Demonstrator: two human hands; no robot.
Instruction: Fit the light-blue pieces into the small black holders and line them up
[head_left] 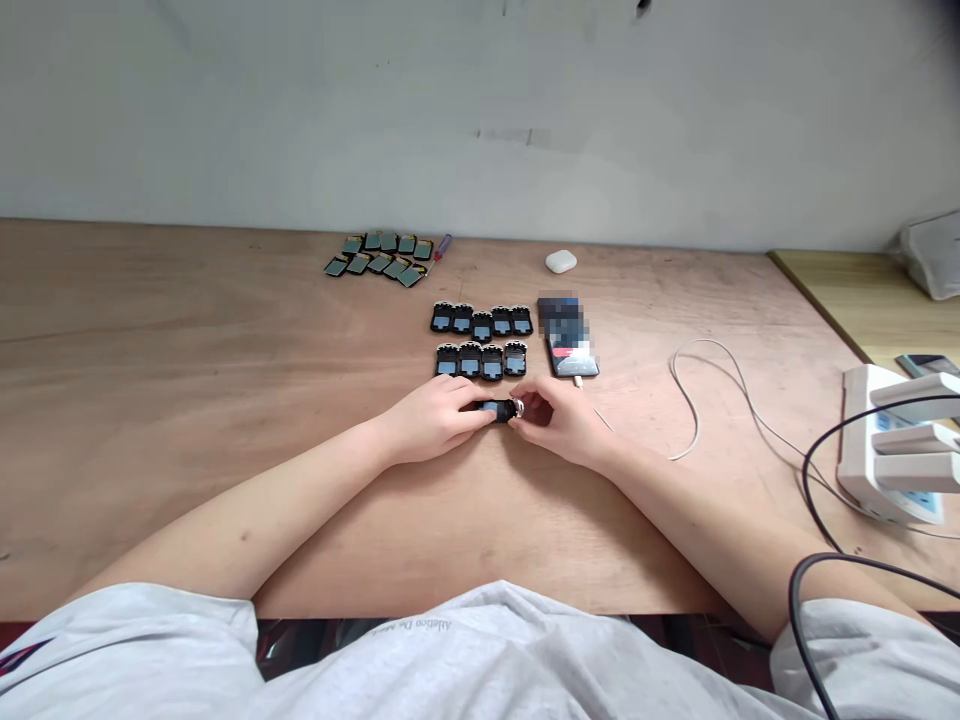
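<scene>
My left hand (444,418) is closed around a small black plastic casing (501,411) with a blue-grey panel, low over the table. The fingers of my right hand (559,420) pinch a silvery end piece (518,408) at the casing's right end; whether it is fully seated there I cannot tell. Just beyond my hands lie two rows of similar black casings, a nearer row (469,362) and a farther row (482,325), with silvery top edges and blue-grey panels.
Several small display boards (380,263) lie near the wall beside a screwdriver (443,246). To the right are a white earbud case (561,262), a phone (574,345) on a white cable (694,400), and a white power strip (862,440) with plugs and a black cable (814,455).
</scene>
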